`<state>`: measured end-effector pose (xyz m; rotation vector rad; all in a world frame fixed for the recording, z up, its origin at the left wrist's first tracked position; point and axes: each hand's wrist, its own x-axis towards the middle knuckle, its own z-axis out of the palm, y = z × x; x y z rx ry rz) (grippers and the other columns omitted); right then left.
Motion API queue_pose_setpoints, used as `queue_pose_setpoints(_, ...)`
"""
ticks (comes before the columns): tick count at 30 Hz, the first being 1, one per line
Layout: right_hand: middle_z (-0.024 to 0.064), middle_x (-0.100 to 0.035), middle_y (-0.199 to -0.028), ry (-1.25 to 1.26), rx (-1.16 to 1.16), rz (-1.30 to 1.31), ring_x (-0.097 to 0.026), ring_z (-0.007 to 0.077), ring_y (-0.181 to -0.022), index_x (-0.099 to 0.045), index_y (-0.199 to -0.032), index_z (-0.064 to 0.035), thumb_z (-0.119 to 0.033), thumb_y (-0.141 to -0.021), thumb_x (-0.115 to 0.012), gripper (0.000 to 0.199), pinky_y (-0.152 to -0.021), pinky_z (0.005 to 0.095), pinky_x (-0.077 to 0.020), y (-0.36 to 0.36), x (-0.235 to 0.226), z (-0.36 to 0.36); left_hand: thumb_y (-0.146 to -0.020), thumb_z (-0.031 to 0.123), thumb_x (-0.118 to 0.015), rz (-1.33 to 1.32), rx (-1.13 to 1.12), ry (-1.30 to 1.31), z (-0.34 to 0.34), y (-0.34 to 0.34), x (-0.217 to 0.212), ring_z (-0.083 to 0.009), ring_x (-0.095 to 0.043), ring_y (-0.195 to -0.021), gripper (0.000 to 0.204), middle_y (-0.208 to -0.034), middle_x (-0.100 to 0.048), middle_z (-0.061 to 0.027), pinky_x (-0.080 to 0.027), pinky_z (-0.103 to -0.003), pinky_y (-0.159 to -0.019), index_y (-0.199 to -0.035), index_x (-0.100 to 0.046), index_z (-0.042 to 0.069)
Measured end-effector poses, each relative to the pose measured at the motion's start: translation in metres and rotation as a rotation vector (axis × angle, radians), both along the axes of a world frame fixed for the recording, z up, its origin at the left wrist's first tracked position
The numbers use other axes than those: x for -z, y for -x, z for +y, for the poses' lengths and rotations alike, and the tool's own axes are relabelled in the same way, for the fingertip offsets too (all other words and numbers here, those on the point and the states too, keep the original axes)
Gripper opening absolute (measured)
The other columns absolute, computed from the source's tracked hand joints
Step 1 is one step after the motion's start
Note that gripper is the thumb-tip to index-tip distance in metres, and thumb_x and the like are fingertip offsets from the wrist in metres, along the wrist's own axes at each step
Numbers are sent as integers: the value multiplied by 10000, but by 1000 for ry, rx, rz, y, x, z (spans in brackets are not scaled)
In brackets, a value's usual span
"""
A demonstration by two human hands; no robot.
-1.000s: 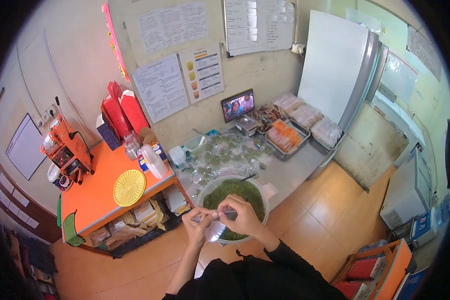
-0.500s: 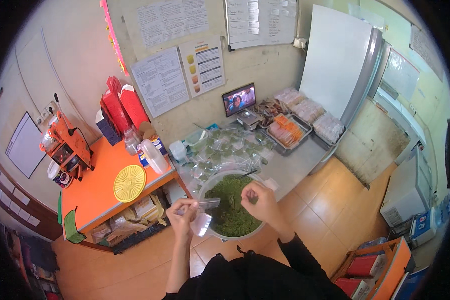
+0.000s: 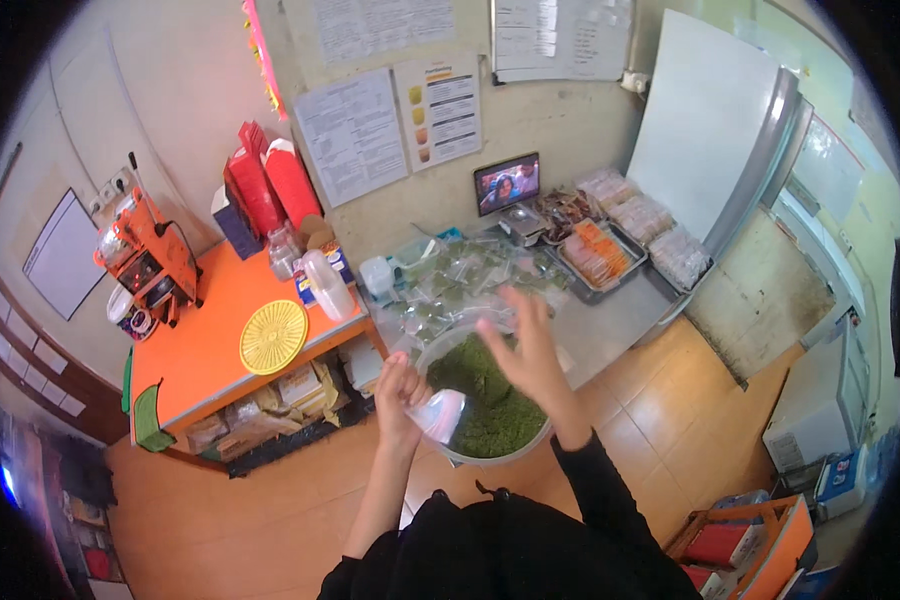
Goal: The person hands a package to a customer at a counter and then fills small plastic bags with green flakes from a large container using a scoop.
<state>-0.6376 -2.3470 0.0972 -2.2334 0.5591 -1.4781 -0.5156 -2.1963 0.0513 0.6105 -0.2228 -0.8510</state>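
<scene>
left hand (image 3: 400, 395) grasps clear bag (image 3: 438, 414), apparently unfilled, at tub's (image 3: 495, 460) left rim; right hand (image 3: 532, 362) released, fingers spread. done: many green-filled bags (image 3: 452, 270) toward table's (image 3: 610, 322) left edge. remaining: ample green shreds (image 3: 500, 420) in tub.

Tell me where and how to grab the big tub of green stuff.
Probably best to take the tub rim with both hands, coming from its left and right sides: it is round, wide and open-topped, so a one-sided grip might tip the green stuff. The left hand holds a clear bag, so that would need putting down first.
</scene>
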Motion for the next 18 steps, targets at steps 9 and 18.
queue_pose_setpoints(9, 121, -627, -798, -497, -257, 83, -636, 210, -661, -606, -886, 0, -74, -791, -714, 163, -582, 313, -496, 10, 27, 68, -981, 309, -539, 82, -102, 38, -11, 15, -1, -77, -349, -590, 207, -658, -325, 43, -350, -248, -582, -905, -502, 120)
queue_pose_setpoints(18, 122, -630, -764, -170, -58, 42, -624, 317, -649, -609, -860, -28, -25, -817, -649, 59, -559, 374, -486, 23, -1, 50, -950, 298, -604, -122, -191, -237, -8, 8, 10, -49, -239, -409, 210, -506, -304, 96, -217, -209, -404, -888, -562, 102)
